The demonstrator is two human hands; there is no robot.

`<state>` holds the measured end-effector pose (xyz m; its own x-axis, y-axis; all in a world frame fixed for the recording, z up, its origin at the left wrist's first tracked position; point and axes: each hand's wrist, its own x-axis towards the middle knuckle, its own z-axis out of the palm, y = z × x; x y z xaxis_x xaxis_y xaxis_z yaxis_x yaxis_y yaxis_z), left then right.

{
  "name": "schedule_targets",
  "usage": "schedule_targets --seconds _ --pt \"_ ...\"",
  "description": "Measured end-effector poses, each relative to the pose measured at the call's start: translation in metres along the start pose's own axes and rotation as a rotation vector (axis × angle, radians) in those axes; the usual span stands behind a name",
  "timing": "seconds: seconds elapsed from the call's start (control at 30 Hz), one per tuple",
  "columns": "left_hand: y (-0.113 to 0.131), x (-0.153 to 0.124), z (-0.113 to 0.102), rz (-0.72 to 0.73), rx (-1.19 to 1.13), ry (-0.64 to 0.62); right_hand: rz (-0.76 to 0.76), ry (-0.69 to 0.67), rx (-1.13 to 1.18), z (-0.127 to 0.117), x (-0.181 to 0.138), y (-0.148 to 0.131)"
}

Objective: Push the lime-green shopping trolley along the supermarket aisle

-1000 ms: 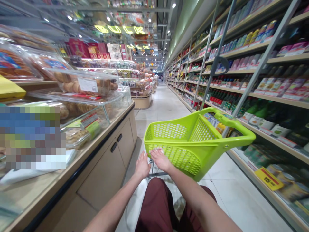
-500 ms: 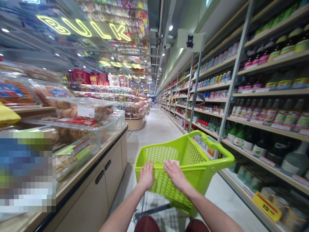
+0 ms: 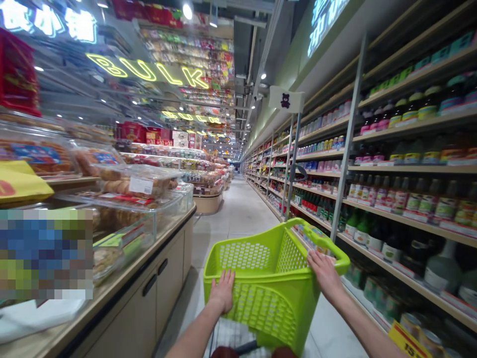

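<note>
A lime-green plastic shopping cart (image 3: pixel 261 306) stands in front of me, turned at an angle, its basket bare inside where I can see. My left hand (image 3: pixel 222 293) lies over the near rim at the left corner, fingers hooked across it. At the right end of that rim, near the cart handle (image 3: pixel 337 253), is my right hand (image 3: pixel 323 268). Its fingers are bent over a small pale slip of paper (image 3: pixel 331 258), partly hidden by the hand, and they touch the cart's edge.
On the left runs a wooden display counter (image 3: pixel 141 278) with clear boxes of baked goods (image 3: pixel 139 181). Shelves of bottles (image 3: pixel 395 191) line the right side. A pole with a bear sign (image 3: pixel 286 99) stands by the shelves. The tiled aisle (image 3: pixel 238 199) stretches ahead.
My right hand has moved right along the near rim, from its middle to beside the handle. My left hand stays at the left corner. The view has tilted upward slightly.
</note>
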<state>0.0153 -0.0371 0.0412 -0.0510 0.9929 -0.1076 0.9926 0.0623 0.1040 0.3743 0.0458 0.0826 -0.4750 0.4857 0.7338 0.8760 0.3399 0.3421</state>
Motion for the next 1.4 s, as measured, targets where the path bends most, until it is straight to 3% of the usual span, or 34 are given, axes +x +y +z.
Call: schedule_targets --seconds 0.27,0.4,0.57,0.87,1.23,1.4 --pt "0.001 0.003 -0.002 -0.042 -0.001 0.006 -0.113 0.029 0.134 0.016 0.0 -0.041" --pt "-0.006 0.01 -0.002 -0.05 0.019 0.007 -0.174 -0.003 0.137 0.013 0.003 -0.011" --pt "-0.013 0.013 -0.003 -0.018 -0.007 0.022 -0.005 -0.032 0.028 0.008 0.003 0.039" --pt "-0.02 0.016 0.001 0.013 -0.001 -0.015 0.056 -0.027 0.029 0.019 0.013 0.022" --pt "-0.049 0.047 -0.001 0.034 -0.024 -0.04 -0.152 0.045 0.189 0.08 0.043 0.042" --pt "-0.059 0.054 -0.008 0.003 -0.072 -0.058 -0.147 0.086 0.299 0.102 0.063 0.039"
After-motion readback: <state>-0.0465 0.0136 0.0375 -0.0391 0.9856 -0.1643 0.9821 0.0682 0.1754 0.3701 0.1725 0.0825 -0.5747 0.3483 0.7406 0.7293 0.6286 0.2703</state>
